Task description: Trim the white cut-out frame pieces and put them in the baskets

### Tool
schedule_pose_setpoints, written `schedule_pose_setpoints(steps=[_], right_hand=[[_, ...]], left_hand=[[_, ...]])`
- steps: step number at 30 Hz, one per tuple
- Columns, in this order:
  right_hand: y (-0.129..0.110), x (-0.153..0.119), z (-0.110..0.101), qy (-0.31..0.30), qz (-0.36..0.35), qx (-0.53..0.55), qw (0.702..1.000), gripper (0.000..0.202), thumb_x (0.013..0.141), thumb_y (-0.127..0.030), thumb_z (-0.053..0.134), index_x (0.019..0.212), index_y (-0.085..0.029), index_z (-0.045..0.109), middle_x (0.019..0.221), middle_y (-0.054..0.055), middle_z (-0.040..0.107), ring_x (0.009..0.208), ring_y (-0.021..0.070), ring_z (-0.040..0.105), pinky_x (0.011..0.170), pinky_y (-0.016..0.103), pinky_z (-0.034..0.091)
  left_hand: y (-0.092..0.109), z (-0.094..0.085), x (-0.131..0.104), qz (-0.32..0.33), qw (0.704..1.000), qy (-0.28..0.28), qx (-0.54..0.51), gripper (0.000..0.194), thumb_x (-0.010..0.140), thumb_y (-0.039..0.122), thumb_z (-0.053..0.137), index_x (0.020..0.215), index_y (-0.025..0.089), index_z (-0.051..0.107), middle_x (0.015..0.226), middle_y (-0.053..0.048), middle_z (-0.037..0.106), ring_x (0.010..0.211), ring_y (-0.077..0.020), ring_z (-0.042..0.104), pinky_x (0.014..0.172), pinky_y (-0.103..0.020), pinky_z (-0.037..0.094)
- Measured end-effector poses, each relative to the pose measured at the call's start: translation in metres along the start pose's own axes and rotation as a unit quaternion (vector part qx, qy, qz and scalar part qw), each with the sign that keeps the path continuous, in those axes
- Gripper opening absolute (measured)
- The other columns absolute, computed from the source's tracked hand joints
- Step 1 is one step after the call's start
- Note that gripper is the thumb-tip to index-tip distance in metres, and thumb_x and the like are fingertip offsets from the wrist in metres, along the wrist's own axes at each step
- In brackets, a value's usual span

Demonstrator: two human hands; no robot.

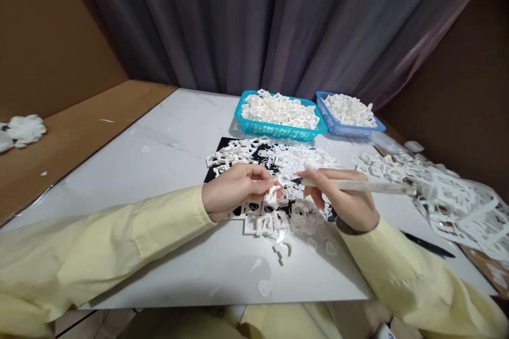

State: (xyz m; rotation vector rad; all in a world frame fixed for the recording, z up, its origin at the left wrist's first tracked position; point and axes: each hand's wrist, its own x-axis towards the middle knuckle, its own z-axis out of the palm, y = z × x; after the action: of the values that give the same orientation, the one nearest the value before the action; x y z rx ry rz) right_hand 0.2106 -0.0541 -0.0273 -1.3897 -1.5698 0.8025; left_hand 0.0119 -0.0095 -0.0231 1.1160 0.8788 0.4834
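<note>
My left hand (242, 188) pinches a small white plastic piece (272, 195) with an opening in it, above the middle of the table. Just to the right, my right hand (344, 193) is closed round a long white pen-like tool (369, 186). Its tip points left toward the piece, and I cannot make out what kind of tip it is. Beneath both hands lies a black mat (226, 143), mostly covered by white pieces and thin scraps (284, 156). More square white pieces (260, 224) lie along its near edge.
At the back stand a teal basket (280, 130) and a blue basket (353, 130), both heaped with white pieces. White frames (461, 206) pile up on the right, near a dark, slim object (431, 246). A crumpled white bundle (26, 130) lies far left.
</note>
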Motion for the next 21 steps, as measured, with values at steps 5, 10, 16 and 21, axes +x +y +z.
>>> schedule_pose_setpoints(steps=[5,10,16,21], right_hand=[[-0.0006,-0.0017,0.0016,-0.04,-0.042,0.031,0.998,0.016,0.071,-0.03,0.071,0.079,-0.016,0.072,0.05,0.001,0.065,0.038,0.0111,0.057,0.039,0.022,0.048],[0.0013,-0.0048,0.0048,-0.045,-0.075,0.028,0.996,0.015,0.072,-0.023,0.071,0.086,-0.017,0.068,0.056,-0.001,0.067,0.041,0.0108,0.06,0.043,0.02,0.052],[0.0027,-0.0062,0.0046,-0.045,-0.184,-0.088,0.978,0.004,0.075,-0.019,0.068,0.079,-0.019,0.069,0.063,-0.001,0.071,0.052,0.0103,0.066,0.052,0.017,0.053],[0.0028,-0.0055,0.007,-0.034,-0.283,-0.129,0.95,0.007,0.077,-0.013,0.066,0.081,-0.017,0.069,0.069,0.0,0.072,0.058,0.0093,0.067,0.055,0.015,0.053]], left_hand=[[-0.0001,0.0005,0.0014,-0.005,1.0,0.019,-0.017,0.015,0.077,0.021,0.062,0.065,0.014,0.06,0.065,0.001,0.059,0.06,-0.007,0.051,0.059,-0.02,0.037],[0.0001,-0.0005,0.0024,-0.012,1.0,0.022,-0.008,0.018,0.076,0.023,0.064,0.062,0.014,0.059,0.062,0.002,0.058,0.056,-0.0063,0.048,0.056,-0.019,0.036],[-0.0011,-0.0015,0.0029,-0.032,0.999,0.015,-0.025,0.014,0.078,0.02,0.062,0.067,0.013,0.062,0.072,-0.001,0.062,0.063,-0.0061,0.054,0.058,-0.017,0.039],[-0.001,-0.0006,0.0038,-0.038,0.998,0.022,-0.034,0.012,0.079,0.018,0.061,0.069,0.012,0.063,0.07,-0.001,0.06,0.062,-0.0056,0.054,0.057,-0.016,0.04]])
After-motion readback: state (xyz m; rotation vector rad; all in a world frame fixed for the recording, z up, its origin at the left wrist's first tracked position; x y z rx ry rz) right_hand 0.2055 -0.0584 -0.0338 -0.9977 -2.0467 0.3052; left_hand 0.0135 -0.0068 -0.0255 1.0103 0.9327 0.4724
